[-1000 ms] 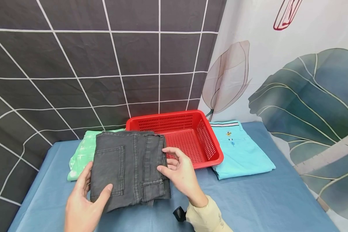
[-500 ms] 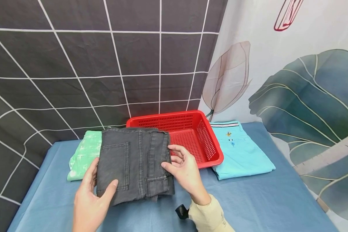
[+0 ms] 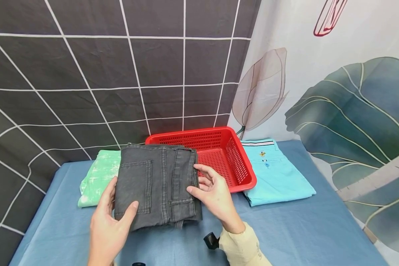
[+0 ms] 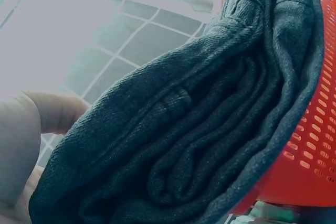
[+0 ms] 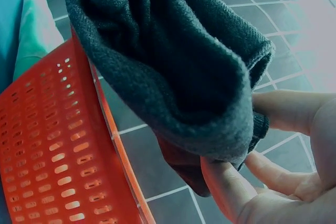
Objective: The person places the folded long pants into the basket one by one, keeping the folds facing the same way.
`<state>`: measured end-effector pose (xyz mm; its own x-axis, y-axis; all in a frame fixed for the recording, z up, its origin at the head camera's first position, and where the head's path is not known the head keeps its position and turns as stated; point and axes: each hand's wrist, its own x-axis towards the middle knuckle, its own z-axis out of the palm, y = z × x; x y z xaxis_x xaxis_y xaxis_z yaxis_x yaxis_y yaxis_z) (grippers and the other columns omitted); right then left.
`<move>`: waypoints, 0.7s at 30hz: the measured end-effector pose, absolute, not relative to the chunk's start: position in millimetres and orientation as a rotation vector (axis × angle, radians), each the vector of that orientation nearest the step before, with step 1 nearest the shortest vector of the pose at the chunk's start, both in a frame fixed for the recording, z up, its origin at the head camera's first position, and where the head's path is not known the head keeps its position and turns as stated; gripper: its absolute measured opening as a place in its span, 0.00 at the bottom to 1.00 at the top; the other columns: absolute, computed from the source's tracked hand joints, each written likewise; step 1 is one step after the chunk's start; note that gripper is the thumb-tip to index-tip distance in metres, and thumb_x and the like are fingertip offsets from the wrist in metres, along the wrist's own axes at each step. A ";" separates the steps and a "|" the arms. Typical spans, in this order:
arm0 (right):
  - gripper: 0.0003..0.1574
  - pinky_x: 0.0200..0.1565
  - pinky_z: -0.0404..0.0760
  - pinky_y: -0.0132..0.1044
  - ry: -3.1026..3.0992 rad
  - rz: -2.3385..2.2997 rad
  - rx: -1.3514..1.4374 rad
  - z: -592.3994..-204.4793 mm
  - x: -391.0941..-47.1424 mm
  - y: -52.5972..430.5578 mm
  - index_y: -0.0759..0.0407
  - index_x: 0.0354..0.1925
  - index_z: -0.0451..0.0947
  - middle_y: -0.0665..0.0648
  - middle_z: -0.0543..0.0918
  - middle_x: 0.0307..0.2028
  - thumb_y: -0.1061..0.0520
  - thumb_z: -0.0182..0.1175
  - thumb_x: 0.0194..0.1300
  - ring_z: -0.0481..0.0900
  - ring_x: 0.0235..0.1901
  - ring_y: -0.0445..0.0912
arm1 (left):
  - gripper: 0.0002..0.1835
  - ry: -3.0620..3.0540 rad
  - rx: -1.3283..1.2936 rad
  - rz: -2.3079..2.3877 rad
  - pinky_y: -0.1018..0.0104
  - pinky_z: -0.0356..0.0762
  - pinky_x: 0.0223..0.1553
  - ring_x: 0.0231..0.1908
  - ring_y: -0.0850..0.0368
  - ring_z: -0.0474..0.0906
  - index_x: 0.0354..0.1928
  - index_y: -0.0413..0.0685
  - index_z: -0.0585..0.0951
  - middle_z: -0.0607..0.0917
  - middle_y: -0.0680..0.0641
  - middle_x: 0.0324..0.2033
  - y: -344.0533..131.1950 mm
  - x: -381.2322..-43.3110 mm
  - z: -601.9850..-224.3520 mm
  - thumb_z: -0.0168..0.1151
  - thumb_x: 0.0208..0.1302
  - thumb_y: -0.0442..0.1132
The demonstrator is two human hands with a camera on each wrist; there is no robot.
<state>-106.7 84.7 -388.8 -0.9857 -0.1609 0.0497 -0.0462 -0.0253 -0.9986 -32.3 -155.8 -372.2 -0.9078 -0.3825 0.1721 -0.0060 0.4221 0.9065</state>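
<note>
A folded pair of dark grey jeans (image 3: 157,184) is held up between both hands, back pocket and seams toward the head camera. My left hand (image 3: 111,221) grips the left edge, its thumb on the front face. At the right edge, my right hand (image 3: 216,195) pinches the cloth between thumb and fingers. Thick folded layers of the jeans (image 4: 173,108) fill the left wrist view. In the right wrist view, fingers (image 5: 226,184) hold the folded end. The jeans overlap the left part of a red perforated basket (image 3: 251,181) in the head view.
A green and white folded garment (image 3: 98,177) lies left of the basket. On its right is a turquoise folded garment (image 3: 279,181) with a striped waistband. Blue cloth (image 3: 286,232) covers the table, and a dark grid-patterned backdrop (image 3: 159,74) rises behind it.
Both hands have carried the jeans a little right and away from the body, showing more of the green garment. The basket and the turquoise garment have stayed in place.
</note>
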 end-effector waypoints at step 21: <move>0.50 0.60 0.76 0.37 2.114 -2.058 -0.377 -385.3 -112.6 94.1 0.53 0.74 0.64 0.60 0.77 0.62 0.70 0.70 0.57 0.78 0.60 0.50 | 0.42 -2.340 0.303 -1.487 0.80 0.60 0.65 0.68 0.48 0.66 0.76 0.50 0.63 0.70 0.39 0.70 -151.6 -44.3 -371.5 0.70 0.62 0.34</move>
<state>-112.6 94.1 -385.3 -0.9541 -0.2943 0.0560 -0.0639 0.0176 -0.9978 -44.3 -151.6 -371.5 -0.9154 -0.3613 0.1777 0.0074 0.4261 0.9047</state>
